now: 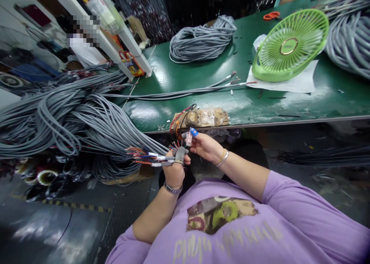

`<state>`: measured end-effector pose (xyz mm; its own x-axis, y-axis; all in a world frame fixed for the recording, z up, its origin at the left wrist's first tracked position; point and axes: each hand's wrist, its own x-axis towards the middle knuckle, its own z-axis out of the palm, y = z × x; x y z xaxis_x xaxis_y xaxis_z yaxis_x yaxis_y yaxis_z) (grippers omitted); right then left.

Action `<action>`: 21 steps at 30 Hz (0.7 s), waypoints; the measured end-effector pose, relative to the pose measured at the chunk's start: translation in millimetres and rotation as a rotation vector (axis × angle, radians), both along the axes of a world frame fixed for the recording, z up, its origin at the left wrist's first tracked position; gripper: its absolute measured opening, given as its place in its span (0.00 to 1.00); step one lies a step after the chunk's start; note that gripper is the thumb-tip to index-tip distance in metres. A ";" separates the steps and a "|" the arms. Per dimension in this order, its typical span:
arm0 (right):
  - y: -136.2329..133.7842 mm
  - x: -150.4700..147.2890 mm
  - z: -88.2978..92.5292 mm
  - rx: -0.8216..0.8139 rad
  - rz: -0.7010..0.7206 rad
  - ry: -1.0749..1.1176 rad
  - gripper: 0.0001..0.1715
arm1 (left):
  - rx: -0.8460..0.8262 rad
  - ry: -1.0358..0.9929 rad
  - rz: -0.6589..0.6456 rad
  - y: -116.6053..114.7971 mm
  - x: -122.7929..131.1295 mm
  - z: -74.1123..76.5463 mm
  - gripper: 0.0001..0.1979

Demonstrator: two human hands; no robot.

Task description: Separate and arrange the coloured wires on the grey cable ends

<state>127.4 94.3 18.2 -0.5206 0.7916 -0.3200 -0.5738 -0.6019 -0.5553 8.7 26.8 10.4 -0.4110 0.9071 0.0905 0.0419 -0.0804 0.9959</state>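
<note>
Several grey cables (162, 158) run into my left hand (174, 175), which is closed around them near their stripped ends. Thin coloured wires (138, 155) fan out from white-wrapped cable ends to the left of that hand, and a grey cover wraps its thumb. Close beside it, my right hand (208, 147) has its fingers drawn together in a pinch by the upright wire tips (175, 145). Blue wrapping (194, 132) covers one of its fingertips. A small pinkish-white patterned piece (189, 138) shows at those fingers; whether it is a finger wrap or a held part, I cannot tell.
A wooden block (212, 117) with wires and tape sits at the green table's (162, 113) front edge. Grey cable bundles (98, 121) heap at left; a coil (200, 40) lies behind. A green fan (289, 46) and orange-handled scissors (271, 15) are at right. Other people are nearby.
</note>
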 end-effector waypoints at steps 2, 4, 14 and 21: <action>0.1 -0.1 -0.8 -0.016 -0.008 0.033 0.17 | -0.009 0.036 -0.019 -0.6 -0.5 -0.3 0.13; 0.5 -0.9 -2.2 -0.032 -0.009 0.064 0.15 | -0.021 0.068 -0.041 -0.8 -1.0 -1.0 0.13; -0.4 -3.0 -11.0 -0.028 -0.002 0.101 0.18 | -0.021 0.102 -0.076 -2.5 -4.2 -3.9 0.14; -6.4 7.5 -22.9 -0.095 0.039 0.135 0.24 | -0.032 0.044 -0.084 -13.5 -11.7 -6.0 0.14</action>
<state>134.9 87.9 -4.7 -0.5935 0.7396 -0.3174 -0.6146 -0.6711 -0.4145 -2.9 13.3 4.4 -0.3297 0.9409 0.0774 0.0799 -0.0539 0.9953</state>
